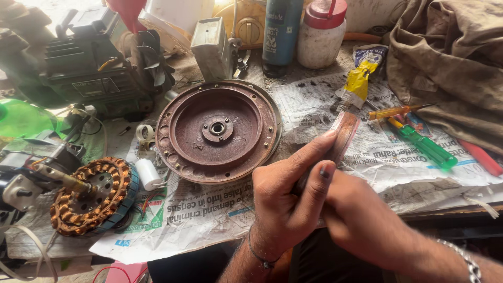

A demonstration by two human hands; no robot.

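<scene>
Right, the rusty round motor cover (pixel 217 131) lies flat on the newspapered surface (pixel 314 105), up-left of both hands; left hand (pixel 288 202) and right hand (pixel 356 215) pinch a thin reddish strip (pixel 343 133) (long axis slanting away, upper right), left hand nearer the cover

soft daylight from the top washes out the far edge; colours warm, shadows faint. the hands (pixel 314 204) are slightly blurred, the corners stretched by a wide lens.

yellow tube (pixel 358 81) — on newspaper | dark labelled bottle (pixel 280 31) — behind
</scene>
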